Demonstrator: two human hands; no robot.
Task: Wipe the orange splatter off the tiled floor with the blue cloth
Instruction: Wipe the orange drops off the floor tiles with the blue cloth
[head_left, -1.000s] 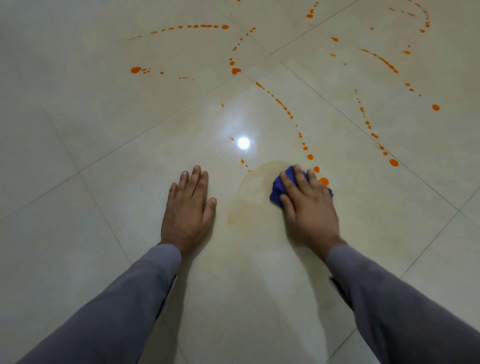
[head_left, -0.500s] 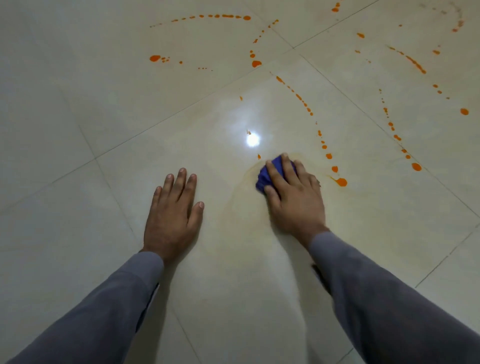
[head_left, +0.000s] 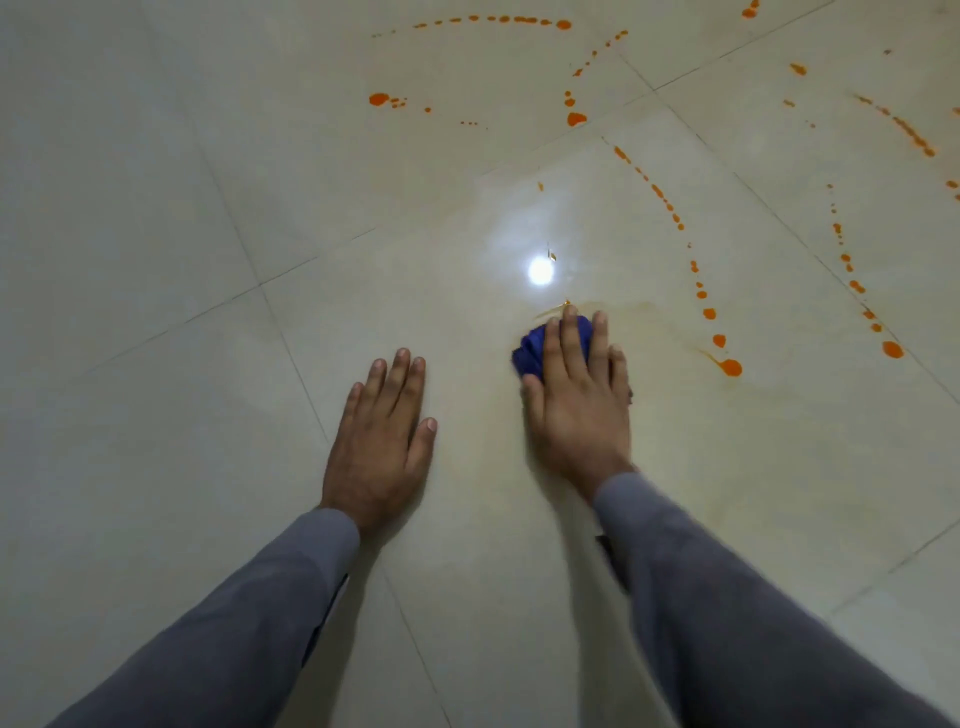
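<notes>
A bunched blue cloth (head_left: 529, 349) lies on the cream tiled floor (head_left: 156, 364), mostly covered by my right hand (head_left: 576, 400), which presses it down with straight fingers. My left hand (head_left: 382, 436) rests flat on the tile to the left, fingers together, holding nothing. Orange splatter runs in dotted arcs: one line (head_left: 675, 218) ends in a big drop (head_left: 731, 367) right of the cloth, another line (head_left: 852, 280) lies farther right. A faint orange smear (head_left: 639, 312) spreads around and beyond the cloth.
More orange drops sit at the far side: an arc (head_left: 498, 20) at the top, a blob (head_left: 379, 98) and a larger drop (head_left: 575, 118). A bright light reflection (head_left: 540, 270) shines just beyond the cloth. Grout lines cross the floor.
My right hand has slid the cloth to the left, away from the big drop, leaving a pale orange smear. The small drops near the light reflection are mostly gone. My left hand stayed put.
</notes>
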